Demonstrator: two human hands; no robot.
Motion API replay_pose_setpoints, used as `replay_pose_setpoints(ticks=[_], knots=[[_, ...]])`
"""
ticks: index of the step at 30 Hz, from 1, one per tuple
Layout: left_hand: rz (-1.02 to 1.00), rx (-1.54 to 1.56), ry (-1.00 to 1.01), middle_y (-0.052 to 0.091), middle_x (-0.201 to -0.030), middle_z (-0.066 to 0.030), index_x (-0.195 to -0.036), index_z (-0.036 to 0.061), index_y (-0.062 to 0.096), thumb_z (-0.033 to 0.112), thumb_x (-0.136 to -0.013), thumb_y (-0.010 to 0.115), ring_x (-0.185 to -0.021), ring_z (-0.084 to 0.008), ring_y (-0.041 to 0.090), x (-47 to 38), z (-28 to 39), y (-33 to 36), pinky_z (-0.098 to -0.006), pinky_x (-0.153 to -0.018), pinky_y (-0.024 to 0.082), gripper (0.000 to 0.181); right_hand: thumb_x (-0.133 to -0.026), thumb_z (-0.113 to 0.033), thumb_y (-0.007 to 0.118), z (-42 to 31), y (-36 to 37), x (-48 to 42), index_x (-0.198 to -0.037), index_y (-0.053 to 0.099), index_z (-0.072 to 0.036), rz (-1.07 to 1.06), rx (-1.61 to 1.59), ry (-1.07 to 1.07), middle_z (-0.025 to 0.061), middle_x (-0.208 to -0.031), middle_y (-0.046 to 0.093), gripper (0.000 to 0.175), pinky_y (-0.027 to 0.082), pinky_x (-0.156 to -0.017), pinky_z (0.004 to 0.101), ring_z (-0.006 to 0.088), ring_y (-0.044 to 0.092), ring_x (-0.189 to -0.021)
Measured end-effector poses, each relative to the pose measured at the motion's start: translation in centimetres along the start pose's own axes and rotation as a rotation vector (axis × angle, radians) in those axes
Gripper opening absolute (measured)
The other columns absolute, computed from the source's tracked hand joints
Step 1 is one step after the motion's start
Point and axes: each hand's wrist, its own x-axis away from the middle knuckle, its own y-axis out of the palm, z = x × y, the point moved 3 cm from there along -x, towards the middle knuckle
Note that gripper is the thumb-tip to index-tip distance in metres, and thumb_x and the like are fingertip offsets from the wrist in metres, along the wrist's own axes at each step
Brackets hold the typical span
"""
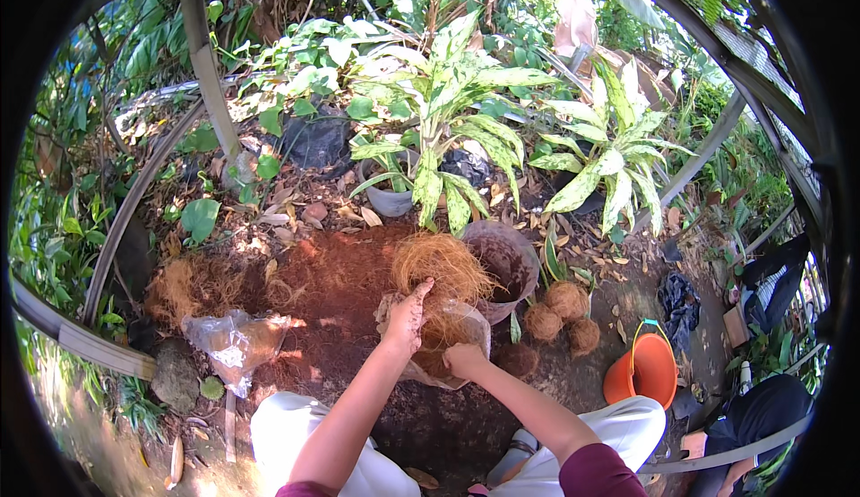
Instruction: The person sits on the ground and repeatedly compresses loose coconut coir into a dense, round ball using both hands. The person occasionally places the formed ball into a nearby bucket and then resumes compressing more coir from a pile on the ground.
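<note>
Loose orange-brown coconut fibre (440, 268) is in my left hand (406, 319), whose thumb and fingers press against its lower left side. Beneath it, an open translucent plastic bag (478, 329) holds more fibre. My right hand (465, 360) is closed on the near right rim of this bag. Behind the bag, a round plastic pot (521, 262) with dark soil on its inner wall stands tilted. Several fibre balls (568, 300) lie on the ground to the right of the bag. How far my left fingers reach into the fibre is hidden.
A clear plastic bag of fibre (242, 346) and a loose fibre heap (191, 289) lie at left, by a rock (176, 376). An orange bucket (641, 369) stands at right. Potted variegated plants (437, 114) rise behind. Another person (766, 410) is at the lower right edge.
</note>
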Motion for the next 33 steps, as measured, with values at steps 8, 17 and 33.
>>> replay_pose_setpoints(ticks=[8, 17, 33], knots=[[-0.017, 0.017, 0.07, 0.058, -0.111, -0.0055, -0.118, 0.0054, 0.053, 0.019, -0.079, 0.071, -0.095, -0.02, 0.06, -0.4, 0.3, -0.3, -0.0361, -0.079, 0.052, 0.045, -0.074, -0.017, 0.062, 2.0, -6.2, 5.2, -0.102, 0.057, -0.012, 0.341, -0.215, -0.007, 0.0139, -0.084, 0.063, 0.029, 0.049, -0.071, 0.0431, 0.0344, 0.061, -0.084], [0.067, -0.048, 0.06, 0.059, -0.109, -0.0046, -0.116, 0.0063, 0.053, 0.023, -0.079, 0.071, -0.097, -0.0195, 0.059, -0.5, 1.0, -2.3, -0.033, -0.081, 0.051, 0.044, -0.07, -0.021, 0.075, 3.3, -10.4, 7.9, -0.089, 0.071, -0.011, 0.694, -0.6, -0.255, 0.0082, -0.098, 0.059, 0.022, 0.043, -0.088, 0.0354, 0.0261, 0.055, -0.101], [0.037, 0.064, 0.076, 0.059, -0.11, -0.0061, -0.115, 0.0061, 0.054, 0.02, -0.079, 0.072, -0.099, -0.0209, 0.058, -1.0, 0.5, -2.1, -0.0367, -0.086, 0.05, 0.043, -0.077, 0.002, 0.07, 5.6, -14.6, 9.7, -0.092, 0.061, 0.0, 0.644, -1.628, -0.232, 0.0014, -0.089, 0.061, 0.016, 0.05, -0.076, 0.0251, 0.01, 0.059, -0.083]])
